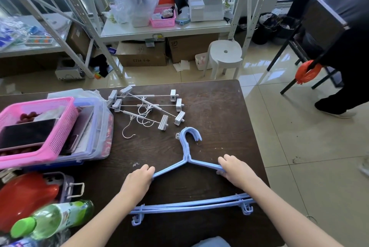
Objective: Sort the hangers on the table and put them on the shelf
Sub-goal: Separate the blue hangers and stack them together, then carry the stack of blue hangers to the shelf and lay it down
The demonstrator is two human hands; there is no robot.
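- The left hand [137, 179] and right hand [233, 168] are curling their fingers around the shoulders of the stacked blue hangers [186, 158], lying near on the table [219, 106].
- The white clip hangers [147, 107] are lying jumbled farther away, seemingly unsorted.
- Nothing is hanging on the shelf [165, 28] yet.

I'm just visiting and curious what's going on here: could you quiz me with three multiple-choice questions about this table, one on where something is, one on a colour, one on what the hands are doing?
1. Where do the white clip hangers lie?
A. beyond the blue ones
B. in the pink basket
C. on the floor

2. What colour are the hangers being held?
A. red
B. light blue
C. black

3. What are the hands doing?
A. resting flat
B. gripping the stack's two shoulders
C. holding a bottle

Answers: 1 A, they lie farther up the table. 2 B, the blue hangers show it. 3 B, left hand and right hand curl round each side.
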